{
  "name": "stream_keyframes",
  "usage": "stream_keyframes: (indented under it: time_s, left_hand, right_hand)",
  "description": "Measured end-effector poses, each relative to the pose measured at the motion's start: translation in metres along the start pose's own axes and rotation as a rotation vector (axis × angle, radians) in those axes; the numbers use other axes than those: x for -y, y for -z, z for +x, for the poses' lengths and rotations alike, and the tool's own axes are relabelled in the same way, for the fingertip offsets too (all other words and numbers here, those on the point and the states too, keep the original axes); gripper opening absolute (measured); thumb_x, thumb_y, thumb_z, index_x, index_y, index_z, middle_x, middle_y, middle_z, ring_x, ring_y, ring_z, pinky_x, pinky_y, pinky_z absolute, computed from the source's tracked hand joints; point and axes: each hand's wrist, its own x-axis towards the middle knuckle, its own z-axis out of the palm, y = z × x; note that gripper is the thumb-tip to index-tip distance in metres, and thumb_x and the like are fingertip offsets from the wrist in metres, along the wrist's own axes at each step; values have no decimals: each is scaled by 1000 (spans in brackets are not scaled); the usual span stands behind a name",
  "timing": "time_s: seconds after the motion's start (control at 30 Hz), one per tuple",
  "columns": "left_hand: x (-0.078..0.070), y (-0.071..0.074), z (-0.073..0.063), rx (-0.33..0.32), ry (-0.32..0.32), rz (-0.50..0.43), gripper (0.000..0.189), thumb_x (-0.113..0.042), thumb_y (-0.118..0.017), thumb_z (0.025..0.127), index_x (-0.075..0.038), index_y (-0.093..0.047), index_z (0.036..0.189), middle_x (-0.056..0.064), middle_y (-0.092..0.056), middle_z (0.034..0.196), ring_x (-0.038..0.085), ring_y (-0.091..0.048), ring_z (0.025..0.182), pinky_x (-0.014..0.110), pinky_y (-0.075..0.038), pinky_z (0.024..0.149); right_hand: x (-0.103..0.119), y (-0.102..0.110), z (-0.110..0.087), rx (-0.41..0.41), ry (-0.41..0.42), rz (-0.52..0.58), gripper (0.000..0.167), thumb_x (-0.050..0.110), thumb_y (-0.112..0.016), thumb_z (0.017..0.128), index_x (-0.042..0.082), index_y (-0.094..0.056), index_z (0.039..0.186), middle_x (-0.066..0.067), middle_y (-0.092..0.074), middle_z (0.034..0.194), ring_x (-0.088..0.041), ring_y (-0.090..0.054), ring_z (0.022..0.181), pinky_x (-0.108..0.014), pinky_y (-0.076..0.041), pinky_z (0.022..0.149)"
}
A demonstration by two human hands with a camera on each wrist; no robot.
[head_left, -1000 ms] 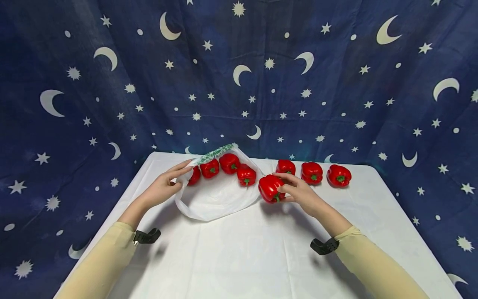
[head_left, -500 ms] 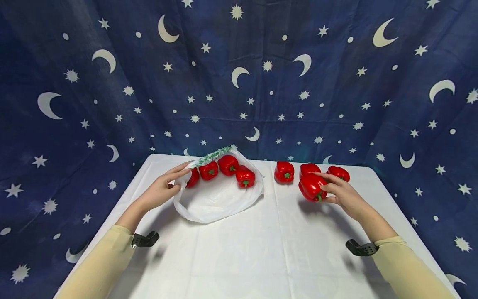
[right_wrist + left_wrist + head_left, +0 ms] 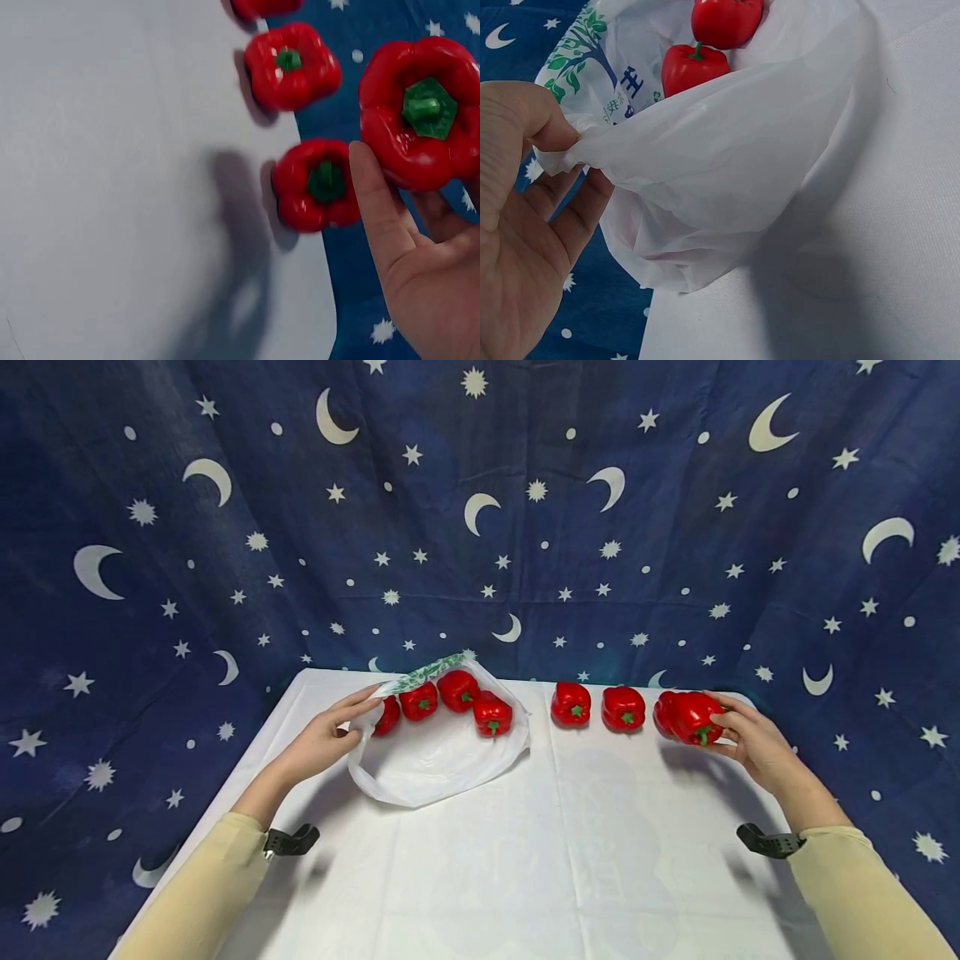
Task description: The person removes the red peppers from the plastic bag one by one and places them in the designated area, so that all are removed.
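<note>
My left hand [image 3: 324, 745] pinches the edge of a white plastic bag [image 3: 727, 165] with a green leaf print, keeping its mouth spread. Inside the bag lie several red bell peppers, one of them [image 3: 492, 714] nearest the bag's right side. My right hand [image 3: 761, 747] grips another red bell pepper [image 3: 420, 112] between thumb and fingers, its green stem facing the wrist camera. The held pepper hangs above the table at the far right and partly covers the pepper [image 3: 319, 184] standing behind it.
Two more bell peppers, one in the middle [image 3: 571, 705] and one to its right [image 3: 623, 709], stand along the table's back edge. A white cloth covers the table [image 3: 480, 877]. Behind it hangs a dark blue curtain [image 3: 480, 577] with moons and stars.
My right hand has carried its bell pepper rightward from beside the bag, past the row, to the last pepper at the right. The left hand and the bag have stayed in place.
</note>
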Motion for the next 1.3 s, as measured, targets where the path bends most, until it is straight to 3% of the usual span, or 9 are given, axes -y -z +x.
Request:
stream_keyframes:
  time_s: [0.33,0.6,0.73,0.9,1.1,1.2,1.3]
  left_hand:
    - [-2,-1,0,-3,-2,12,57,3,-53,98,-18,-52,152,-10,-30,165,20,-31,147,24,-45,81]
    - [-3,0,0,-6,12,20,56,1,-53,99,-18,-52,152,-10,-30,165,21,-30,148,24,-45,84]
    - [-3,0,0,0,13,16,56,0,-52,100,-20,-52,152,-11,-29,165,20,-28,149,25,-45,84]
    - [-4,0,-1,2,19,19,56,0,-52,100,-19,-51,152,-11,-29,165,20,-27,149,25,-45,85]
    - [-5,0,-1,-3,14,21,55,0,-52,100,-19,-52,152,-11,-30,164,19,-28,148,25,-44,85]
    - [-5,-1,0,-2,11,24,55,1,-52,100,-19,-52,151,-11,-30,164,19,-29,148,26,-45,85]
    - [-5,0,0,0,15,31,55,1,-52,100,-19,-52,152,-10,-30,165,19,-29,148,26,-45,84]
  right_hand:
    - [-6,27,8,-201,-39,-38,46,22,-59,104,25,-48,149,14,-50,117,-4,-58,96,-25,-57,75]
    - [-11,42,15,-267,-34,-17,58,18,-57,104,20,-37,159,14,-53,113,-4,-64,86,-23,-57,72]
    - [-15,48,21,-343,-45,-27,67,18,-57,102,14,-28,163,1,-50,128,-6,-61,86,-23,-57,69]
    - [-25,57,32,-459,-117,-184,71,28,-57,102,13,-26,164,-16,-26,158,-14,-52,102,-21,-56,69]
    - [-37,64,43,-523,-178,-319,72,34,-53,103,4,-23,161,-23,-21,161,-31,-41,126,-22,-57,73]
    - [-40,66,46,-522,-199,-340,73,35,-51,104,3,-21,162,-23,-19,164,-37,-36,134,-27,-55,85]
    - [-42,66,49,-519,-208,-357,72,35,-48,104,4,-19,163,-23,-17,166,-39,-31,139,-39,-47,100]
